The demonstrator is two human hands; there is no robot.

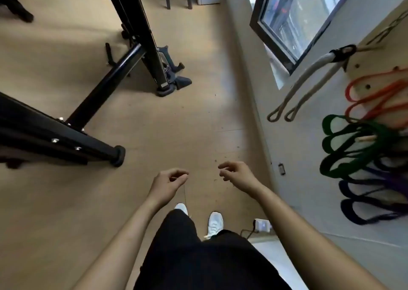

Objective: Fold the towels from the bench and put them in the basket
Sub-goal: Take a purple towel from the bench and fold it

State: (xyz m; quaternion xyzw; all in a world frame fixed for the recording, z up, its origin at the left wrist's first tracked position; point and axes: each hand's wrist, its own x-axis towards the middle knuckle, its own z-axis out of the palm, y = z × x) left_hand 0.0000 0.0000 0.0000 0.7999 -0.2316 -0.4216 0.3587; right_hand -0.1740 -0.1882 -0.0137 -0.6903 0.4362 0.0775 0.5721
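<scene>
Metal frame (pixel 105 82) left, window (pixel 293 18) and hanging bands (pixel 353 135) right

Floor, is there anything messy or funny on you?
Yes. Small dark specks are scattered on the floor near the wall, like crumbs nobody swept. Also, a thin thread seems to dangle from the left hand.
</scene>
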